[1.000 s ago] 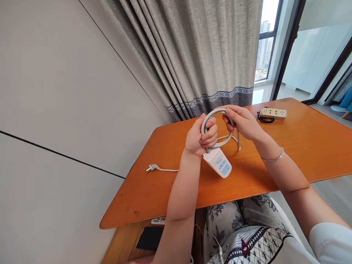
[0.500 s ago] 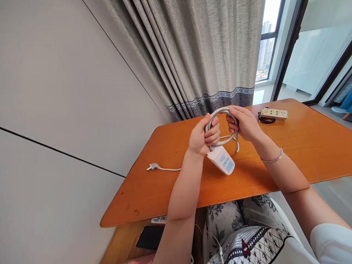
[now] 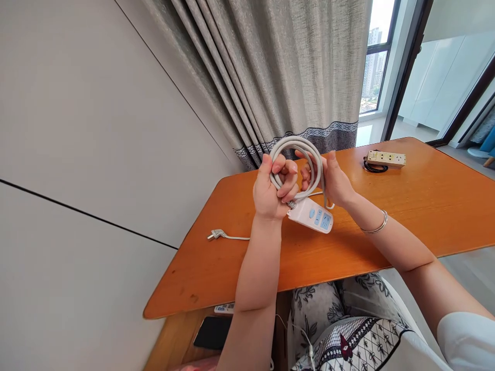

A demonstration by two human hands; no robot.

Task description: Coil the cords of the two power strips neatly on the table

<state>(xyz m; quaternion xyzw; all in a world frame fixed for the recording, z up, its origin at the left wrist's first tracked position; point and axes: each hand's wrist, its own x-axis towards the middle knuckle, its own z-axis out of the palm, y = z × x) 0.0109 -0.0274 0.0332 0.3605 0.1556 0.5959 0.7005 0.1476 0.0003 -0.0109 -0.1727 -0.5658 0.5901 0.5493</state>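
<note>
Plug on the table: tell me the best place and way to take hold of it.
The plug is probably best pinched across its thick body, coming from above: it lies on the table, prongs pointing left and cord running right, so its top looks uncovered.

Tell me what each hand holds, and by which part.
Left hand: the coiled cord of the white power strip, gripped by the loops' left side. Right hand: open at the loops' right side; whether it touches the cord cannot be told.
</note>
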